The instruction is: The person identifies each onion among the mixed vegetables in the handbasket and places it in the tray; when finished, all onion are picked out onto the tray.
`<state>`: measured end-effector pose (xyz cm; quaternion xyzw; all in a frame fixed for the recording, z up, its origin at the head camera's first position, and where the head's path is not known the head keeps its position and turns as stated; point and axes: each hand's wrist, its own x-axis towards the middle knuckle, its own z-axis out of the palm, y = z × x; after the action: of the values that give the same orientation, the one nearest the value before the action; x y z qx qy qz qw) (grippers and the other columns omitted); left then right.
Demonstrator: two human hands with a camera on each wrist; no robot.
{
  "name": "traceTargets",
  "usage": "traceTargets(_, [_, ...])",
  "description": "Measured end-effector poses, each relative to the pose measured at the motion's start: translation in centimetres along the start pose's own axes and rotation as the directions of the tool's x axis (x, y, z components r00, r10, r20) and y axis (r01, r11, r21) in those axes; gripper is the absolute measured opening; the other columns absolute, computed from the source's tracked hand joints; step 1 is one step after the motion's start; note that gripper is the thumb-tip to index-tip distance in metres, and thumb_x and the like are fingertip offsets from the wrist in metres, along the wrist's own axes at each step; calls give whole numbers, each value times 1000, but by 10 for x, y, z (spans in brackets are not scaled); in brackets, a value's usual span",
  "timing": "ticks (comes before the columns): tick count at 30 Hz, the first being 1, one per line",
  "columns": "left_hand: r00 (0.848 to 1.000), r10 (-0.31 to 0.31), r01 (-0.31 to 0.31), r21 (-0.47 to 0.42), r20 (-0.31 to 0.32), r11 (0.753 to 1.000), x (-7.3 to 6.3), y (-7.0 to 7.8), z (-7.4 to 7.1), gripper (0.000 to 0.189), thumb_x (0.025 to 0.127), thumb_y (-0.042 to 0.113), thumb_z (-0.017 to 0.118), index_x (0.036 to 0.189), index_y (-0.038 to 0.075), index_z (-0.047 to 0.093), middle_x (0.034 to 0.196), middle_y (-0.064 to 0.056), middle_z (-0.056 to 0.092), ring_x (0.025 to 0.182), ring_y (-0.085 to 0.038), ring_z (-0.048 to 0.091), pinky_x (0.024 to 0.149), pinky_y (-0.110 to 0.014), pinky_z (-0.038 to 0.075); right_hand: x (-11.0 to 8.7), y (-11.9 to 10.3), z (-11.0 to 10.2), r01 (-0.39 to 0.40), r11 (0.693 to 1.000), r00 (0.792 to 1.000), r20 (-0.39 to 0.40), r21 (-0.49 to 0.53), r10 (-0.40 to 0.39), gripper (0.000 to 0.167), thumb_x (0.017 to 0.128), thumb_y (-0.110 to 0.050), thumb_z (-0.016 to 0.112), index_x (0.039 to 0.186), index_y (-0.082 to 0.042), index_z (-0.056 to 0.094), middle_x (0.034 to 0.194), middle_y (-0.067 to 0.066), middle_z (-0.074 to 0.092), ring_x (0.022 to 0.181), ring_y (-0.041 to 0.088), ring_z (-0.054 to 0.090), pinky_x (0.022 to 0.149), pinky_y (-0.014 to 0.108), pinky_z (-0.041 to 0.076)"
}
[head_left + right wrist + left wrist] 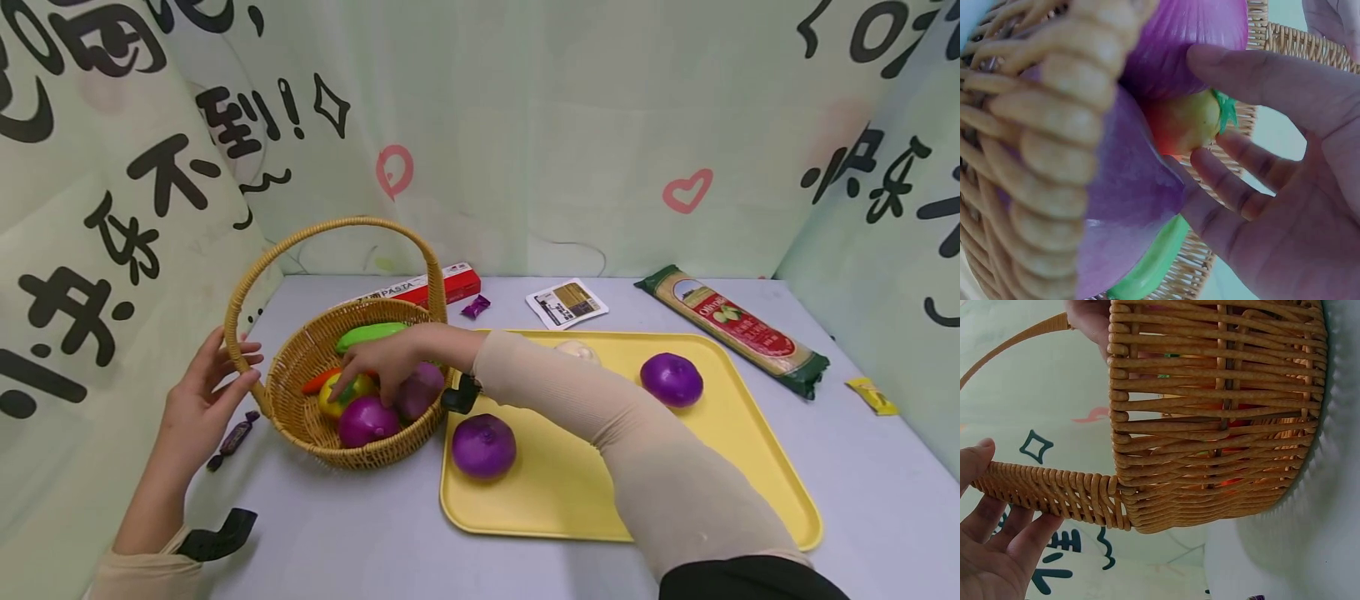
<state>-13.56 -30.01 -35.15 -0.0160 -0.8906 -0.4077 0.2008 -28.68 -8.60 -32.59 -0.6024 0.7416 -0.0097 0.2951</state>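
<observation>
My left hand (202,400) holds the wicker basket (330,450) by one side of its handle (1054,494), thumb on one face and fingers on the other. My right hand (390,358) reaches inside, fingers spread and partly bent. Its thumb touches a shiny purple onion (1191,37), and its fingertips lie by a yellow-and-red fruit (1182,119) with a green leafy cap. A duller purple vegetable (420,390), a long green vegetable (369,335) and an orange pointed piece (318,382) share the basket. The right hand grips nothing that I can see.
The yellow tray (555,517) carries two purple onions, one near (483,447) and one far (671,380), plus a whitish bulb (579,350) partly behind the forearm. Behind lie a red pasta box (461,283), a white packet (567,303) and a noodle bag (735,325). Wrapped candies (234,437) are scattered about.
</observation>
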Motion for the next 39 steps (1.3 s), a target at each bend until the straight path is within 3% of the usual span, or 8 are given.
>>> traceTargets(4, [1000,-4,4,4,-1,1000,0,0,0,67,94,20,57,148,36,22,125,12,55,108,20,44,82,2,40,-1,-2,0,-19,1000,1000,3,-13,19,64,82,-10,70,137,-34,47,141,6,37,119,12,36,91,20,42])
traceTargets(8, [1000,-4,4,7,0,1000,0,0,0,66,94,21,57,148,36,22,126,10,55,108,19,45,82,2,40,-2,-3,0,-28,999,1000,6,-19,28,63,82,-11,71,137,-33,49,141,7,37,119,13,36,91,20,41])
traceTargets(15, [1000,1,-1,9,-6,1000,-1,0,0,67,94,20,57,148,35,22,125,11,55,107,20,45,82,2,40,0,-7,0,24,996,999,31,-82,-22,60,82,-13,71,136,-31,51,127,2,48,106,12,39,83,16,38])
traceTargets(22, [1000,-5,5,5,-3,1000,-1,1,0,67,94,19,57,148,35,21,126,8,55,107,21,45,82,2,40,2,-13,4,54,997,995,90,-61,-49,60,84,-10,69,137,-30,49,138,-8,50,117,5,44,97,15,41])
traceTargets(33, [1000,-1,1,7,-1,1000,1,0,0,65,94,21,57,148,35,24,124,14,54,107,21,45,81,2,40,1,-15,5,-45,999,986,159,-21,48,62,86,-17,68,136,-45,44,144,-14,40,123,2,35,103,19,37])
traceTargets(39, [1000,7,-7,5,-12,1000,0,-1,0,65,94,20,57,148,34,24,122,18,54,106,20,46,81,2,40,1,-15,5,29,1000,980,197,-10,-27,67,87,-7,63,142,-36,40,144,-11,40,118,3,39,96,14,39])
